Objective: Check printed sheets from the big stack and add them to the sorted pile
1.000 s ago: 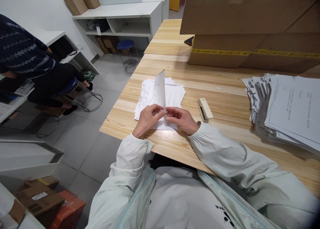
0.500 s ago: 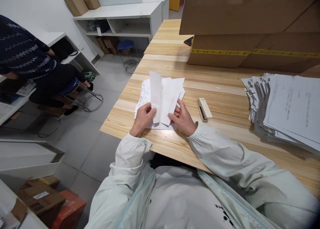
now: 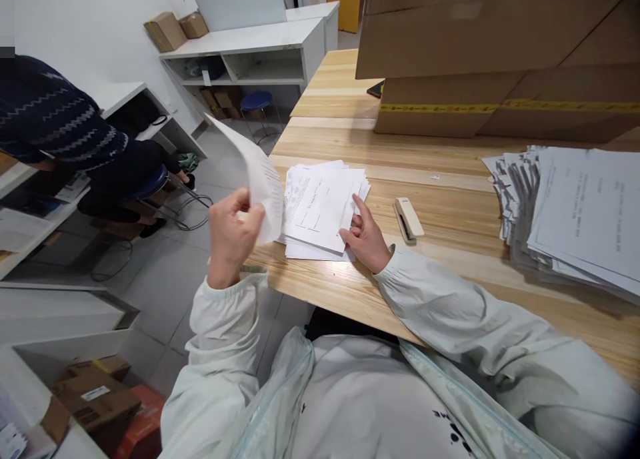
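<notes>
A printed sheet of paper (image 3: 263,182) is pinched along its lower edge by my left hand (image 3: 233,235). It curves upward, its top end leaning left past the table edge. To its right, a small stack of printed papers (image 3: 323,209) lies on the wooden table near the front edge. My right hand (image 3: 369,237) grips the lower right edge of the stack's upper sheets between thumb and fingers. Just right of this hand, a cream stapler (image 3: 409,220) rests on the table.
A thick pile of papers (image 3: 585,219) sits on the right of the wooden table (image 3: 450,239). Large cardboard boxes (image 3: 450,105) stand behind. At left, a person (image 3: 65,125) sits on a stool beside white shelving. A dark phone (image 3: 375,89) lies near the boxes.
My left hand has moved left and up with the sheet, turning it away from the stack and uncovering the printed page beneath. My right hand stays at the stack's edge.
</notes>
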### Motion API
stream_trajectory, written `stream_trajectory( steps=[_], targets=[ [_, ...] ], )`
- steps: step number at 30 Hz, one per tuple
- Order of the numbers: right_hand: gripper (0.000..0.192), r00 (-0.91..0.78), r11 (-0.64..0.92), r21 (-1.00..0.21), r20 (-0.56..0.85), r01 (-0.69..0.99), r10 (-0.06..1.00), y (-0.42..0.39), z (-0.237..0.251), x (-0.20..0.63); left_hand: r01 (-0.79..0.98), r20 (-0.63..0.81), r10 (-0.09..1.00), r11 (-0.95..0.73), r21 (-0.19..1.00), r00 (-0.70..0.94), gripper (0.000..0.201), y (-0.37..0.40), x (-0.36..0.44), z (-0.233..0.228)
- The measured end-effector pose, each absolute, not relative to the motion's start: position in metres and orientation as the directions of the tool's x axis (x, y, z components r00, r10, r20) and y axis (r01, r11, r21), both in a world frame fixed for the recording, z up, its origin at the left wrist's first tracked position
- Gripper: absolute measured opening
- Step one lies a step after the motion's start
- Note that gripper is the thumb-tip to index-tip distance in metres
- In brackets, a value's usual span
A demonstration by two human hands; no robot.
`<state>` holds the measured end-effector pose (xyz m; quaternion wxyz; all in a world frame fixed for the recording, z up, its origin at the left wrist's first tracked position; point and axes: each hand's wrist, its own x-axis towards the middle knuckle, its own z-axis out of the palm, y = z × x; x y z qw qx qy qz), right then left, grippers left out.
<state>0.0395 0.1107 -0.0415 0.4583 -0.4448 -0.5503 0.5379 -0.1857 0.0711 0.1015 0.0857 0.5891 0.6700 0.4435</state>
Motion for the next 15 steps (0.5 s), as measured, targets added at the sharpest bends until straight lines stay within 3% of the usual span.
stream_trajectory(
  steps=[3, 6, 10, 15],
  targets=[
    [0.059, -0.190, 0.026, -0.999, 0.019, 0.036, 0.982, 0.111, -0.041, 0.040, 0.875, 0.271, 0.959, -0.064, 0.481, -0.079, 0.020, 0.080, -0.143, 0.090],
    [0.047, -0.182, -0.079, -0.996, -0.073, -0.028, 0.981, 0.109, -0.032, 0.041, 0.936, 0.082, 0.997, -0.029, 0.351, -0.001, 0.018, 0.092, -0.107, 0.065],
    [0.058, -0.176, -0.247, -0.956, -0.220, -0.156, 0.960, 0.108, -0.018, 0.036, 0.924, -0.047, 0.997, -0.036, 0.380, 0.058, 0.019, 0.097, -0.093, 0.036],
    [0.050, -0.143, -0.200, -0.976, -0.187, -0.083, 0.972, 0.115, -0.020, 0.032, 0.833, -0.043, 0.987, -0.108, 0.543, 0.156, 0.028, 0.080, -0.107, 0.029]
  ],
)
